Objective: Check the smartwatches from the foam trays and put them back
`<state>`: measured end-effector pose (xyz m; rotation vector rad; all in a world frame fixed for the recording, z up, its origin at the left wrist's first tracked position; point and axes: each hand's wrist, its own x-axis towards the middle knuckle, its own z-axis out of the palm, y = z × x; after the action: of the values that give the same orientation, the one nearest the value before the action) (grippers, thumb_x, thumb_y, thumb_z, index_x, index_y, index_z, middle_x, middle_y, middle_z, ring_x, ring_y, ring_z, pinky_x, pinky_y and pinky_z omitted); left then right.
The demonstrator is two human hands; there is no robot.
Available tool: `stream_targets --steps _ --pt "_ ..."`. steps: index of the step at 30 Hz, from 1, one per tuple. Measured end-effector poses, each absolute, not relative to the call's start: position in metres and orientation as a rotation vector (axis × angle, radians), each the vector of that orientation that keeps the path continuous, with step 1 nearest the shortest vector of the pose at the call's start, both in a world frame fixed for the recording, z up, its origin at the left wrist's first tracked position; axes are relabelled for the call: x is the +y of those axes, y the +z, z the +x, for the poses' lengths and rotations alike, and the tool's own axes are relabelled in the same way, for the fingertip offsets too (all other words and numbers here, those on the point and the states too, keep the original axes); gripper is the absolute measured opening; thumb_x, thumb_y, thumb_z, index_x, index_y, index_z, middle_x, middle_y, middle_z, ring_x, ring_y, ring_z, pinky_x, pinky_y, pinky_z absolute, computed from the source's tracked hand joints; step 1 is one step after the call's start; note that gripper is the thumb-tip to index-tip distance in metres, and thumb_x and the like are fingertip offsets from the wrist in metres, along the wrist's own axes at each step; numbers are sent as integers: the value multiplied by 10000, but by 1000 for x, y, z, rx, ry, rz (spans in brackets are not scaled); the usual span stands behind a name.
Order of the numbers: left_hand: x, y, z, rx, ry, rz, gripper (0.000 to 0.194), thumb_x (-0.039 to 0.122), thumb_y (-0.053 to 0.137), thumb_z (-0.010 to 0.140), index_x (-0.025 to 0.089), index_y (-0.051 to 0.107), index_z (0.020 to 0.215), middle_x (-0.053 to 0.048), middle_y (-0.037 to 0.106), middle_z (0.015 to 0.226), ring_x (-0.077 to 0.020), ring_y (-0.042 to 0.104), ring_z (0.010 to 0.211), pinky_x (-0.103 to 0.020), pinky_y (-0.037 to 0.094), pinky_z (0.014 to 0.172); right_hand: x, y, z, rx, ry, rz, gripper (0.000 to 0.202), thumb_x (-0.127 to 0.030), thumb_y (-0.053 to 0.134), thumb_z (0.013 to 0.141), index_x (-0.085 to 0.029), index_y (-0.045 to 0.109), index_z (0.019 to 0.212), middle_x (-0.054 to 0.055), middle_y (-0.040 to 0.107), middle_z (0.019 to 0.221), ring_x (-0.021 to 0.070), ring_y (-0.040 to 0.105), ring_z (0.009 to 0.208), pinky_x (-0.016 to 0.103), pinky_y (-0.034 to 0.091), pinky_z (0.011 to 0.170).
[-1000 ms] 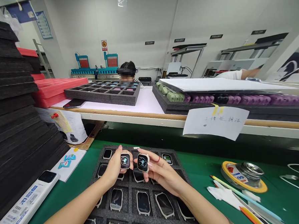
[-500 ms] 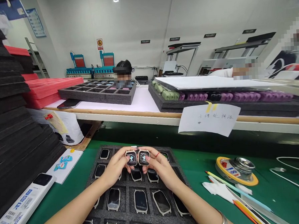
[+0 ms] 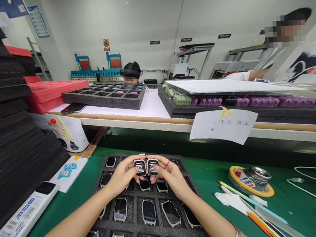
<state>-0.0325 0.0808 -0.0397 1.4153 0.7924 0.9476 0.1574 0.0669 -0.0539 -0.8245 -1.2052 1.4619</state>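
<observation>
Two smartwatch cases without straps are held side by side above a black foam tray [image 3: 133, 204]. My left hand [image 3: 124, 174] grips the left smartwatch [image 3: 139, 165], its thumb on the screen's lower part. Closed round the right smartwatch [image 3: 152, 164] is my right hand [image 3: 168, 172], thumb likewise on the glass. Both screens are lit with lines of white text, too small to read. Below, several more smartwatches [image 3: 148, 211] with dark screens lie in the tray's compartments. My hands and forearms hide part of the tray.
Stacked black foam trays [image 3: 13, 133] rise at the left, beside a long white box [image 3: 28, 217]. Pens [image 3: 259, 226] and a yellow tape roll [image 3: 232, 178] lie on the right of the green mat. A raised shelf [image 3: 152, 115] crosses ahead, with a co-worker [image 3: 131, 70] behind it.
Both watch screens have switched from a dial-like picture to lines of text. My hands keep their grip in nearly the same place. At the far right, a person's head has come into view.
</observation>
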Motion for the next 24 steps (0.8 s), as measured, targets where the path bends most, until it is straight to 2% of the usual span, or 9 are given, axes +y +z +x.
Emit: stream_targets --steps 8,13,16,19,22,24 --pt "80 -39 -31 849 946 1433 446 346 635 820 140 598 1214 -94 680 920 -149 640 648 -236 514 520 68 -56 157 -1213 1446 -830 407 -422 741 786 -198 656 1115 63 719 952 120 641 538 310 581 553" --pt "81 -39 -31 898 936 1448 499 411 652 815 139 589 1229 -96 683 903 -151 643 630 -244 514 519 66 -56 158 -1241 1432 -823 430 -464 680 825 -196 644 1160 65 704 962 124 638 546 325 582 569" --pt "82 -39 -32 890 924 1474 487 460 552 862 151 584 1237 -125 675 1021 -166 664 669 -272 536 553 67 -56 158 -1284 1391 -844 414 -470 610 872 -195 628 1181 62 685 945 131 641 570 337 585 592" --pt "85 -41 -36 909 903 1528 467 446 407 915 149 565 1239 -141 655 1092 -180 678 709 -314 555 607 73 -56 157 -1367 1307 -899 430 -447 561 897 -217 561 1260 68 658 1017 132 648 622 350 588 637" --pt "92 -44 -44 989 890 1673 487 366 590 825 172 529 1268 -123 639 1126 -199 665 812 -344 550 717 87 -60 156 -1511 1164 -989 563 -337 669 809 -243 486 1334 63 642 1050 167 658 762 370 573 728" --pt "101 -46 -52 1061 883 1804 565 273 701 728 192 544 1263 -99 639 1112 -204 640 839 -365 528 786 97 -63 154 -1629 1027 -1064 570 -239 735 720 -224 558 1261 68 625 1042 206 642 858 405 543 806"
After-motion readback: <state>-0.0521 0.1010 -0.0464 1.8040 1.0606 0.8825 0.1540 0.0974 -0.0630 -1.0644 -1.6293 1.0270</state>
